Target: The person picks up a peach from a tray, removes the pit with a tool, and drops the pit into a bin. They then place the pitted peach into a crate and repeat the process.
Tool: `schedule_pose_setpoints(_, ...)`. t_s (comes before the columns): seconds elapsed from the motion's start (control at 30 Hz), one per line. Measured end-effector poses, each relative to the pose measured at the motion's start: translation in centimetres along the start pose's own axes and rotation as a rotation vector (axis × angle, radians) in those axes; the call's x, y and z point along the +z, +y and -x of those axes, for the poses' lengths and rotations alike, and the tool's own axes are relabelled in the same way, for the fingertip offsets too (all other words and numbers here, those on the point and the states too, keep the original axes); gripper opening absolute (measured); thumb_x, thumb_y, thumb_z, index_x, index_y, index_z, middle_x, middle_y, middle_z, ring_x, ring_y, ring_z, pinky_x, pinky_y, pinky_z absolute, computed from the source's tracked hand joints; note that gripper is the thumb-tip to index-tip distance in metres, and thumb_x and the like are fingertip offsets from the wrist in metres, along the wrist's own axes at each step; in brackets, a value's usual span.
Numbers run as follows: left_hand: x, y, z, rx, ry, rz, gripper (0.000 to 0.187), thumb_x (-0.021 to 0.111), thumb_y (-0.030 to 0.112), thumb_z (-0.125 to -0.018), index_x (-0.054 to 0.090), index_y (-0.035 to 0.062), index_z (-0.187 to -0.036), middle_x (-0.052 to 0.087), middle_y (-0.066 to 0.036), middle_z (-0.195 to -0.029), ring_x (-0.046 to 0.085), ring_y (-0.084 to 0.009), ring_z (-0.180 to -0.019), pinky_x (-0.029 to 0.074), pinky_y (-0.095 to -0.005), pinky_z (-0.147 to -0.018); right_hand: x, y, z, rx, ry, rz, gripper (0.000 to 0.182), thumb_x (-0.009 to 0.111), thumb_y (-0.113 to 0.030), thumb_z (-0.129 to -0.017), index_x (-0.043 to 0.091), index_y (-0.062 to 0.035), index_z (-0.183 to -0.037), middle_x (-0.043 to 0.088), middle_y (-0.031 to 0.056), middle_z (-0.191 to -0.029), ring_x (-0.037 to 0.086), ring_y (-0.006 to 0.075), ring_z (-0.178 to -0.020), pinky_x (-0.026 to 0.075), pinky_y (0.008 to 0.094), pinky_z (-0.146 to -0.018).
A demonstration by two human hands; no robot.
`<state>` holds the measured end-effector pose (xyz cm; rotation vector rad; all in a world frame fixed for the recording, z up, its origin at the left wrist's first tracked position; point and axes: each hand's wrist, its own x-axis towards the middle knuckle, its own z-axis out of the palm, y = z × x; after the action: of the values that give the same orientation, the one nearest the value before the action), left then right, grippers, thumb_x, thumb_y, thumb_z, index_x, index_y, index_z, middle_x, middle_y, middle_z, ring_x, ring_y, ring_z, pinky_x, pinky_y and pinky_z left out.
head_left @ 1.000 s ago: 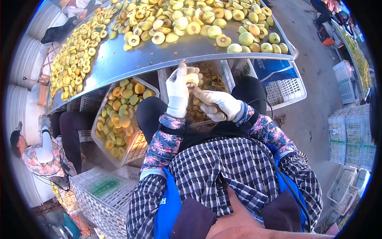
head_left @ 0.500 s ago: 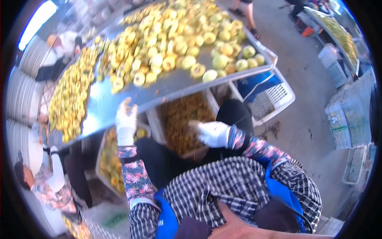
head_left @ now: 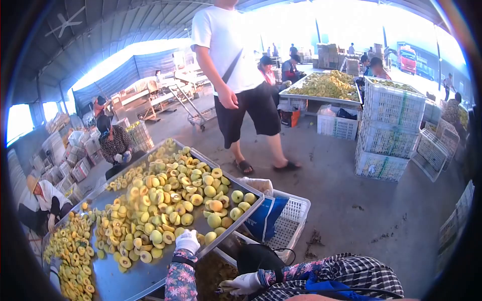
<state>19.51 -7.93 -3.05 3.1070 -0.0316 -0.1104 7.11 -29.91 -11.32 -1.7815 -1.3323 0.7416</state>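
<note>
My left hand (head_left: 188,242), in a white glove, reaches over the front edge of a metal table (head_left: 118,268) and touches the heap of yellow-green fruit (head_left: 165,188). Its fingertips are hidden, so its grip does not show. Many fruits are halved with hollow centres; whole round ones (head_left: 214,220) lie at the right end. Low beside the table, my right hand (head_left: 243,284), also gloved, has its fingers curled around something small that I cannot make out. Below it is a bin of brownish pieces (head_left: 211,271), partly hidden.
A white crate (head_left: 299,210) with a blue bag (head_left: 268,215) stands right of the table. A person in a white shirt (head_left: 241,75) walks behind it. Stacked crates (head_left: 389,130) stand farther right. Two seated people (head_left: 115,143) (head_left: 42,200) are at the left.
The view has tilted up and shows more of the hall. My left hand has moved from the table's front edge onto the fruit. My right hand remains low by the bin.
</note>
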Motion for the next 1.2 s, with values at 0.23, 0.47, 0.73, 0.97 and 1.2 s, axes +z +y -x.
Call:
schedule_pose_setpoints(0.23, 1.9, -3.8, 5.4, -0.261, 0.256, 1.403, 0.051, 0.070, 0.001, -0.073, 0.050, 0.0042, -0.120, 0.064, -0.008, -0.095, 0.061, -0.0200, -0.087, 0.052, -0.0343, -0.074, -0.4, -1.5, 0.4, -0.268, 0.114, 0.348, 0.038, 0.050, -0.013, -0.085, 0.051, -0.0037, -0.122, 0.062, 0.0182, -0.103, 0.062, 0.0320, -0.088, 0.051, 0.0392, -0.074)
schedule_pose_setpoints(0.47, -1.1, -2.1, 17.5, 0.062, 0.374, 2.445, 0.047, 0.051, 0.051, -0.092, 0.058, 0.0071, -0.107, 0.063, -0.009, -0.103, 0.062, -0.0249, -0.092, 0.053, -0.0387, -0.083, -3.8, -8.7, -1.3, -0.155, 0.537, 0.066, 0.026, 0.058, -0.018, -0.089, 0.053, -0.0024, -0.109, 0.059, 0.0208, -0.085, 0.062, 0.0380, -0.074, 0.050, 0.0414, -0.062)
schedule_pose_setpoints(0.73, -0.2, 0.1, 20.1, -0.151, 0.652, 2.462, 0.047, 0.044, 0.045, -0.097, 0.047, 0.0064, -0.123, 0.059, -0.013, -0.110, 0.059, -0.0293, -0.101, 0.051, -0.0423, -0.087, -3.1, -11.2, -6.0, -0.227, 0.603, 0.381, 0.034, 0.061, -0.020, -0.088, 0.049, -0.0018, -0.114, 0.063, 0.0212, -0.077, 0.064, 0.0368, -0.069, 0.051, 0.0423, -0.059)
schedule_pose_setpoints(0.97, -0.5, 1.3, 19.7, -0.215, 0.712, 2.446, 0.038, 0.034, 0.031, -0.099, 0.048, 0.0032, -0.121, 0.059, -0.014, -0.109, 0.059, -0.0306, -0.100, 0.049, -0.0428, -0.091, -2.4, -11.1, -6.6, -0.227, 0.594, 0.253, 0.032, 0.060, -0.016, -0.088, 0.046, -0.0017, -0.113, 0.062, 0.0204, -0.075, 0.063, 0.0367, -0.067, 0.050, 0.0422, -0.056)
schedule_pose_setpoints(1.2, -1.5, 2.8, 19.5, -0.324, 0.864, 2.508, 0.039, 0.042, 0.039, -0.098, 0.052, 0.0024, -0.107, 0.059, -0.014, -0.100, 0.060, -0.0291, -0.093, 0.050, -0.0461, -0.089, -2.2, -11.2, -6.5, -0.126, 0.497, 0.454, 0.029, 0.059, -0.021, -0.089, 0.045, -0.0033, -0.107, 0.062, 0.0206, -0.076, 0.063, 0.0368, -0.066, 0.049, 0.0433, -0.055)
